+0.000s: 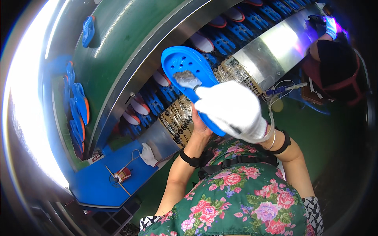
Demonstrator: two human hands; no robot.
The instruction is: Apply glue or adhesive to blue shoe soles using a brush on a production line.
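A bright blue shoe sole (179, 57) with several round holes in its broad end is held up slanting in front of my body. My bare left hand (200, 122) is closed around its edge from underneath; most of those fingers are hidden behind it. On my right hand (233, 109) is a white knitted glove, its fingers wrapped round the handle of a brush. The brush (186, 79) has a wide head of greyish bristles resting against the inner face of the sole, just below the holes.
Beyond a curved metal rail (136, 72), blue-and-orange soles (80, 100) lie on a green conveyor (118, 29). Blue racks with pale soles (139, 106) run beneath it. A white glove (148, 154) and a red container (123, 174) sit on a blue table (92, 183). Another person (334, 59) works at right.
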